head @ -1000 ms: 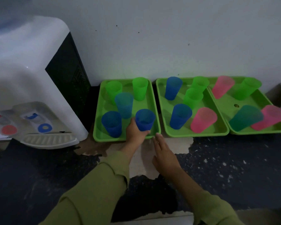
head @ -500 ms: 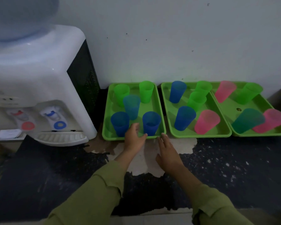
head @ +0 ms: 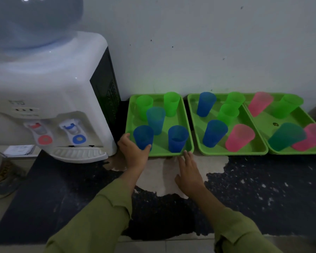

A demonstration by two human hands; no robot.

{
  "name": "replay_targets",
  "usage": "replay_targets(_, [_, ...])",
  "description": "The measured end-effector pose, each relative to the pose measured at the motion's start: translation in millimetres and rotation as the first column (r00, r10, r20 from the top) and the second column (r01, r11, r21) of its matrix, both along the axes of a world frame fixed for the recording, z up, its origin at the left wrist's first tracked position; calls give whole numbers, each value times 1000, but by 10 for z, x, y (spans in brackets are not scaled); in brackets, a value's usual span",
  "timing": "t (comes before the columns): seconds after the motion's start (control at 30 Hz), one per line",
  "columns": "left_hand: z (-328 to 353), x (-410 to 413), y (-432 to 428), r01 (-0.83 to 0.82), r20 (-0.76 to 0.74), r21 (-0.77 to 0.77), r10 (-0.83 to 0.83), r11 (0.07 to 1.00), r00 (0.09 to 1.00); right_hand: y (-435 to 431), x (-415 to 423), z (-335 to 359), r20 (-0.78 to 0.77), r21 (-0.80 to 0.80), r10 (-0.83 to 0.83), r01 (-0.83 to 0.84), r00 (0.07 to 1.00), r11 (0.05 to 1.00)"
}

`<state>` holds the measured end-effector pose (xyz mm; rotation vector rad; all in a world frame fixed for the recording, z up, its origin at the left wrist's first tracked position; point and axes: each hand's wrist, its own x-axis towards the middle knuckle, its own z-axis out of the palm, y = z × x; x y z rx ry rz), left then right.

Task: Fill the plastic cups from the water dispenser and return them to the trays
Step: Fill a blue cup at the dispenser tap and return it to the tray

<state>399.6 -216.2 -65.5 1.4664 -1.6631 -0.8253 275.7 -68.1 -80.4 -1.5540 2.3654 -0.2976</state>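
Observation:
Three green trays stand in a row against the wall, holding several upright blue, green and pink plastic cups. On the left tray (head: pixel 187 128), my left hand (head: pixel 133 152) wraps around the front-left blue cup (head: pixel 143 136), fingers on both sides of its base. A second blue cup (head: pixel 177 138) stands at the tray's front right. My right hand (head: pixel 189 172) lies flat on the counter, fingertips touching the left tray's front rim. The white water dispenser (head: pixel 49 99) stands to the left, with a red tap (head: pixel 44 138) and a blue tap (head: pixel 78 138) above its drip tray (head: pixel 78 154).
The middle tray (head: pixel 248 125) and right tray (head: pixel 274 125) sit close together, rims overlapping. A blue water bottle (head: pixel 31 21) tops the dispenser. The dark counter has a worn pale patch (head: pixel 159 176) under my hands. A round object (head: pixel 0 172) sits at the far left.
My left hand let go of the front-right blue cup on the left tray and moved left onto the front-left blue cup. My right hand stayed by the tray's rim. The view tilted up.

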Motion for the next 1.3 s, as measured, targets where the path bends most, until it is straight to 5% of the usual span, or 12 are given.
replay_targets(0.3, [-123,-36,-210,135,66,129,-145,982,987,-2,3,-39,18,-19,-11,11,1000,1000])
replay_targets(0.6, [66,187,-50,224,-110,-27,-226,974,968,-73,202,10,53,-107,-59,65,997,992])
replay_targets(0.93, [131,1215,57,349,-214,-42,-349,936,912,-342,1012,140,114,-171,-106,125,988,977])
replay_targets(1.3, [60,2339,-487,301,-123,67,-292,951,949,-764,2020,151,233,-172,-156,199,960,965])
